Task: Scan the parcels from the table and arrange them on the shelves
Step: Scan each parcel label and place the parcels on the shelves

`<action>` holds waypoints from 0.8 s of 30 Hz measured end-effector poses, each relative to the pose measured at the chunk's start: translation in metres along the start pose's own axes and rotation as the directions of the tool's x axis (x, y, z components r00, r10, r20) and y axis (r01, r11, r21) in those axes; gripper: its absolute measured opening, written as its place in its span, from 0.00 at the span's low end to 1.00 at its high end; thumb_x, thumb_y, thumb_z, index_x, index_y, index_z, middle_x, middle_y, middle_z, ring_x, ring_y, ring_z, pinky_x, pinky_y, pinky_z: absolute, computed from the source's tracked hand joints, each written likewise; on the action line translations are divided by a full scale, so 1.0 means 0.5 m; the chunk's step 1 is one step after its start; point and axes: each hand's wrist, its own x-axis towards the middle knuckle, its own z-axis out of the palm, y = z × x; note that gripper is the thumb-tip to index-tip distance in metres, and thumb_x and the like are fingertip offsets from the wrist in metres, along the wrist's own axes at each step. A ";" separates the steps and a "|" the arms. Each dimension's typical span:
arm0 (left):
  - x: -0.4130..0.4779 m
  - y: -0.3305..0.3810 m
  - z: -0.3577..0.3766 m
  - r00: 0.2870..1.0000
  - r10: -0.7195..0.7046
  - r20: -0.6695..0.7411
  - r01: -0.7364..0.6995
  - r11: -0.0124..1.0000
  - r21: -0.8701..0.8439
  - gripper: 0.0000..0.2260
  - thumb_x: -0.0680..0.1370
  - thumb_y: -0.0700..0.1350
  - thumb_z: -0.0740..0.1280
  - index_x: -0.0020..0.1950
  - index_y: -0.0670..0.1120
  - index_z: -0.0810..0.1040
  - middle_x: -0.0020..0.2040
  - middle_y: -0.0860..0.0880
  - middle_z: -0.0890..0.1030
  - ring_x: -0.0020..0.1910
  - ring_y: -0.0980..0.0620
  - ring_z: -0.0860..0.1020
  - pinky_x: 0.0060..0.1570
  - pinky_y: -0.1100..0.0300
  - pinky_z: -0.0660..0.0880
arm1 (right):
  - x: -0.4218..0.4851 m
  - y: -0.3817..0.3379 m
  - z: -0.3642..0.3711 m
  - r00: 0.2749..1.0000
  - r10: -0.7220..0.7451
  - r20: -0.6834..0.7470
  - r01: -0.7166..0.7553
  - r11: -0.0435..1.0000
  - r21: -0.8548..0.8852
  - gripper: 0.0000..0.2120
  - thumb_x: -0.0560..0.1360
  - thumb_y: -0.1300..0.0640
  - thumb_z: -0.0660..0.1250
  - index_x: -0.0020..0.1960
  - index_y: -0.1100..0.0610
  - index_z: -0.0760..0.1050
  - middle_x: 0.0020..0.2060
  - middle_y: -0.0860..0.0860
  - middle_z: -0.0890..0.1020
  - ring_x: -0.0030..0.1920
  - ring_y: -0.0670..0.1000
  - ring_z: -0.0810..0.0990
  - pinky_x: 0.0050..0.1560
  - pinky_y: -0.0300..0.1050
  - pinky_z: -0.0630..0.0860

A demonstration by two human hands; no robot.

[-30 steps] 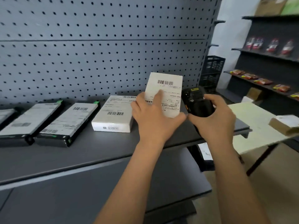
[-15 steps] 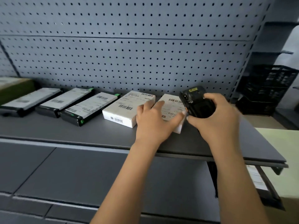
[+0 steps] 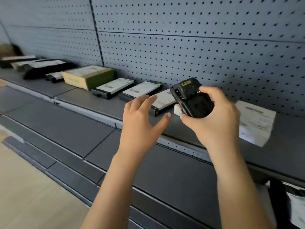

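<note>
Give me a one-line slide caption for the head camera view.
Right hand grips a black handheld scanner while the open left hand hovers before parcels lined along the grey shelf.

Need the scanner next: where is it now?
Head view, right of centre: the right hand grips the scanner over the shelf, beside the left hand.

A grey-blue pegboard [image 3: 181,47] fills the back of the view, its dark holes set in even rows. A dark upright seam [image 3: 97,35] splits it into panels, and a thin level seam [image 3: 198,36] crosses the right panel. At the lower left lies a pale beige floor [image 3: 24,187], blurred. At the lower right, below the shelf [image 3: 288,138], a black post [image 3: 279,205] stands beside something white [image 3: 297,210], too blurred to tell what it is.
</note>
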 end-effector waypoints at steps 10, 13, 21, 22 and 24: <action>-0.039 -0.342 -0.326 0.965 -0.186 -0.186 0.229 0.942 0.244 0.26 0.74 0.58 0.70 0.69 0.51 0.73 0.65 0.52 0.73 0.66 0.51 0.64 0.65 0.60 0.60 | -0.088 -0.272 0.376 0.955 -0.183 0.232 0.122 0.959 0.254 0.33 0.59 0.56 0.79 0.62 0.49 0.75 0.52 0.47 0.81 0.55 0.55 0.77 0.47 0.43 0.72; -0.062 -0.439 -0.424 0.940 -0.247 -0.237 0.313 0.899 0.307 0.27 0.73 0.62 0.67 0.69 0.52 0.73 0.65 0.52 0.73 0.67 0.50 0.64 0.66 0.57 0.61 | -0.136 -0.355 0.488 0.922 -0.235 0.308 0.128 0.935 0.331 0.34 0.58 0.56 0.80 0.63 0.49 0.74 0.53 0.48 0.81 0.56 0.53 0.76 0.46 0.40 0.71; -0.148 -0.652 -0.597 0.832 -0.427 -0.354 0.544 0.754 0.368 0.26 0.74 0.59 0.68 0.70 0.52 0.72 0.65 0.52 0.72 0.66 0.53 0.63 0.66 0.57 0.62 | -0.271 -0.523 0.752 0.796 -0.384 0.467 0.146 0.872 0.468 0.33 0.60 0.55 0.80 0.62 0.50 0.74 0.52 0.47 0.81 0.54 0.55 0.74 0.41 0.43 0.70; -0.158 -0.679 -0.608 0.813 -0.454 -0.364 0.573 0.734 0.364 0.26 0.74 0.59 0.68 0.70 0.52 0.72 0.65 0.53 0.72 0.66 0.53 0.63 0.65 0.57 0.62 | -0.286 -0.538 0.785 0.774 -0.404 0.487 0.148 0.864 0.482 0.33 0.60 0.55 0.80 0.63 0.50 0.74 0.53 0.47 0.80 0.54 0.55 0.73 0.42 0.43 0.69; -0.180 -0.741 -0.628 0.772 -0.506 -0.385 0.631 0.686 0.364 0.26 0.74 0.58 0.69 0.70 0.52 0.71 0.65 0.53 0.72 0.66 0.53 0.63 0.67 0.54 0.64 | -0.319 -0.564 0.858 0.735 -0.437 0.518 0.148 0.850 0.506 0.33 0.61 0.55 0.79 0.64 0.51 0.73 0.54 0.47 0.80 0.53 0.54 0.72 0.42 0.43 0.69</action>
